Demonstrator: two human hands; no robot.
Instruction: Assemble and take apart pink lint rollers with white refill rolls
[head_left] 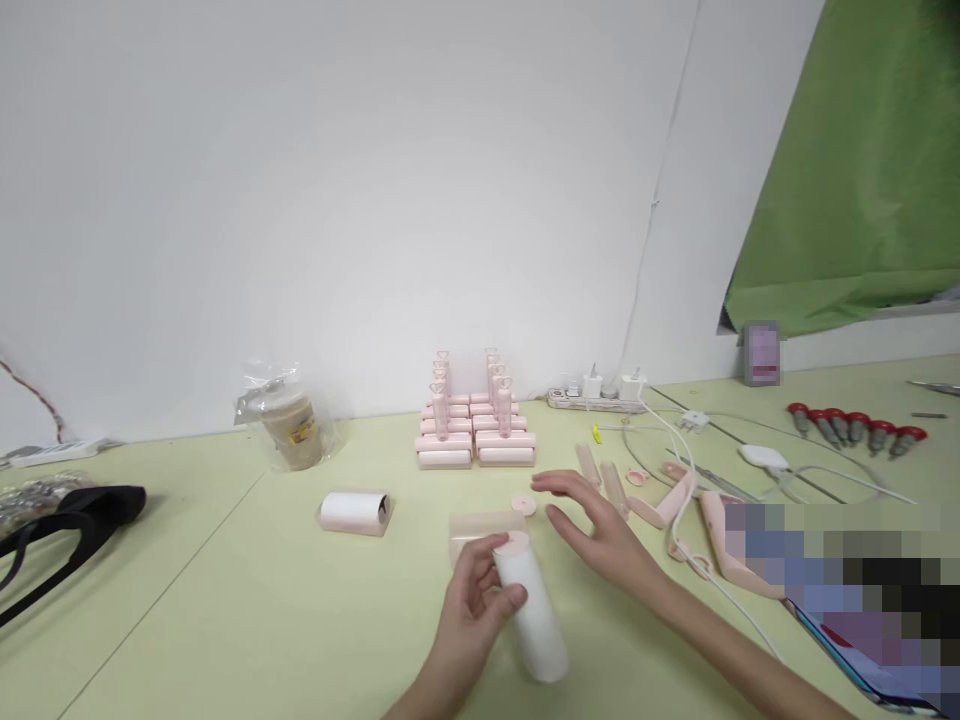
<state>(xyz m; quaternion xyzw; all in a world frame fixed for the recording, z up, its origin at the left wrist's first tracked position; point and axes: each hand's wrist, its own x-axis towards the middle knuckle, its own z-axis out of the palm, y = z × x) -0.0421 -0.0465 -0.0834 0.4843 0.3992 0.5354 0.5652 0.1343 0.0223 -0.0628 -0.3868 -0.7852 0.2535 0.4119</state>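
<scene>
My left hand point(471, 608) is wrapped round a white roller point(534, 612) with a pink end cap, held tilted above the table. My right hand point(592, 525) hovers just beyond it with its fingers spread and nothing in them. A small pink disc point(523, 504) lies on the table right by those fingertips. A translucent pink cover point(480, 528) rests behind the roller. Another white roller in a pink holder point(354, 511) lies further left.
A stack of pink rollers point(475, 428) stands at the wall. Loose pink handles point(667, 503) and white cables lie to the right, with a power strip point(596, 397) and red-handled tools point(855, 428). A bagged jar point(291, 428) and a black bag point(64, 520) sit left.
</scene>
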